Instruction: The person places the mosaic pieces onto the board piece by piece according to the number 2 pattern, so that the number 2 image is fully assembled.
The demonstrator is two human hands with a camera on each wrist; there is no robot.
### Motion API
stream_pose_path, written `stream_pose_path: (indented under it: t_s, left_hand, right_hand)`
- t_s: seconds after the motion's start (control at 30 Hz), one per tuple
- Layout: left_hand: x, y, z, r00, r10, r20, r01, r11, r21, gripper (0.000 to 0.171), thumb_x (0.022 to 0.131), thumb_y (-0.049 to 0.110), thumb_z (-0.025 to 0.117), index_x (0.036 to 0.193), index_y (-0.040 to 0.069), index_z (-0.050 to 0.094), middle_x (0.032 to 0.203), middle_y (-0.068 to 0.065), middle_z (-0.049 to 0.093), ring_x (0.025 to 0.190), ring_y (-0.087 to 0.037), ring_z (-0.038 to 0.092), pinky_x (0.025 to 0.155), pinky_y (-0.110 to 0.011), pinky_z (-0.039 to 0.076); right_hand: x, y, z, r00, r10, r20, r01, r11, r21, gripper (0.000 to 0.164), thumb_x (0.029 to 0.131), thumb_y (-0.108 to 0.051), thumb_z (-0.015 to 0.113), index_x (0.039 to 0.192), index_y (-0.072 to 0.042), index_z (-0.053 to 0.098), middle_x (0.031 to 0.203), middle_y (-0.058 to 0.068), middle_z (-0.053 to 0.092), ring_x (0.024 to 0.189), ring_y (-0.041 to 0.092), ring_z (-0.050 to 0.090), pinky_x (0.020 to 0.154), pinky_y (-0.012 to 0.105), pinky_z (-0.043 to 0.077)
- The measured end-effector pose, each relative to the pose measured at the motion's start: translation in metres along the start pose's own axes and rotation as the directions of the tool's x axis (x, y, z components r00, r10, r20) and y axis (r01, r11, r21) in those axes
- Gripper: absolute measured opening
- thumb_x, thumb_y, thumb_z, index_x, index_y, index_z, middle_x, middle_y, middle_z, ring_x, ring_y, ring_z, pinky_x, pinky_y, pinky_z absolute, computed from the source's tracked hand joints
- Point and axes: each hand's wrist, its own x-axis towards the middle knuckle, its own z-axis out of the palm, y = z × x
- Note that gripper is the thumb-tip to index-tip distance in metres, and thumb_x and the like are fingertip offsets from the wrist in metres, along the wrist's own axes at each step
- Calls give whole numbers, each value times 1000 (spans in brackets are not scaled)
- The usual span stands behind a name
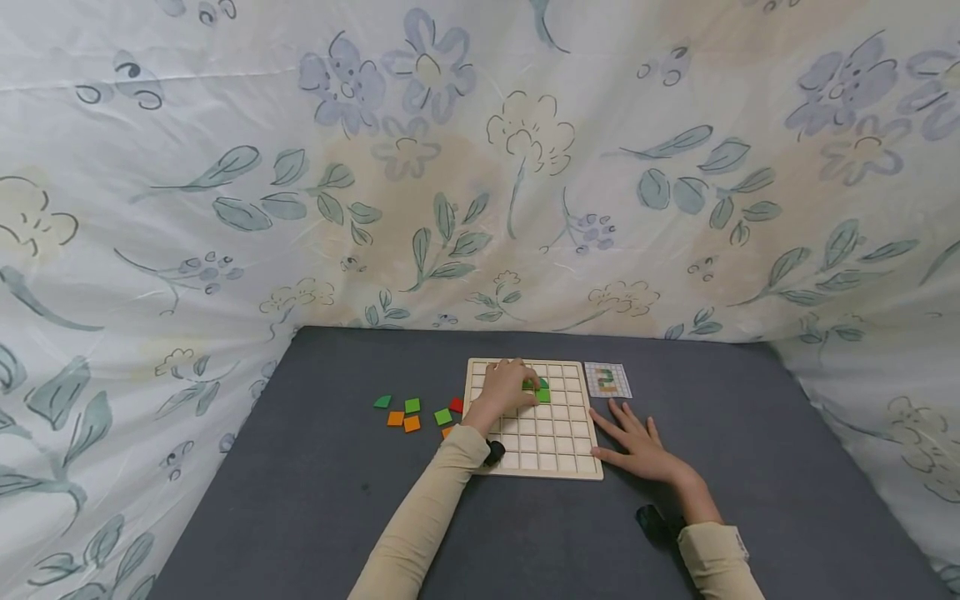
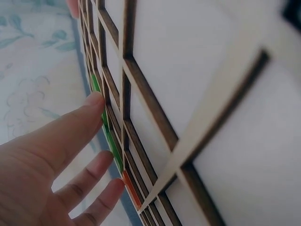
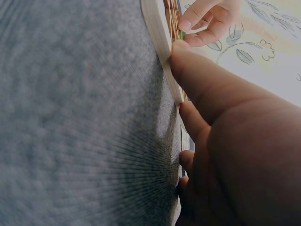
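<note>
A pale wooden grid board (image 1: 555, 460) lies on the table. My left hand (image 1: 504, 390) is over its upper part, thumb and forefinger at a green tile (image 1: 527, 385) and seemingly pinching it; the hand partly hides it. Beside those fingers, a green square tile (image 1: 542, 396) sits in the grid. The left wrist view shows the thumb against green, with an orange-red tile (image 2: 131, 189) in the grid below the other fingers. My right hand (image 1: 641, 448) lies with spread fingers at the board's right edge, thumb and forefinger touching it.
Loose tiles lie left of the board: a dark green rounded piece (image 1: 382, 402), green squares (image 1: 412, 405), orange squares (image 1: 395, 419) and a red one (image 1: 456, 405). A pattern card (image 1: 608, 380) lies at the board's upper right. Floral cloth (image 1: 450, 250) hangs behind the grey table (image 1: 300, 500).
</note>
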Motion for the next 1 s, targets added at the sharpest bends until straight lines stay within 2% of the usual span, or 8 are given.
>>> stream_pose_path:
  t_s: [0.33, 0.6, 0.87, 1.0]
  left_hand:
    - [-1, -1, -1, 1000, 5, 17, -5, 1000, -13, 19, 80, 38, 72, 96, 29, 71, 109, 2, 58, 106, -25, 52, 101, -54, 33]
    - [-9, -6, -6, 1000, 11, 26, -9, 998, -60, 23, 82, 36, 70, 104, 29, 70, 109, 3, 58, 104, -21, 52, 99, -49, 36]
    - [-17, -15, -8, 1000, -15, 18, 16, 996, -92, 28, 82, 35, 70, 109, 27, 68, 106, 1, 60, 106, -23, 52, 97, -50, 38]
    - [-21, -18, -9, 999, -33, 10, 34, 993, -113, 27, 82, 34, 70, 108, 26, 69, 111, 1, 59, 111, -25, 50, 100, -51, 35]
  right_hand:
    - [-1, -2, -1, 1000, 6, 1, -6, 1000, 5, 71, 88, -45, 57, 146, -15, 30, 152, 24, 10, 138, 47, 0, 102, 69, -9]
    - [0, -3, -2, 1000, 0, 0, 0, 1000, 5, 71, 88, -44, 58, 146, -14, 30, 152, 24, 10, 138, 47, 0, 102, 69, -9]
    - [-2, -3, -2, 1000, -2, -1, 2, 1000, 8, 70, 88, -43, 58, 146, -14, 30, 152, 24, 10, 138, 47, 0, 102, 69, -9]
    - [-2, -3, -2, 1000, -17, -2, 17, 1000, 22, 70, 88, -42, 58, 146, -13, 30, 152, 24, 9, 138, 47, -1, 101, 69, -10]
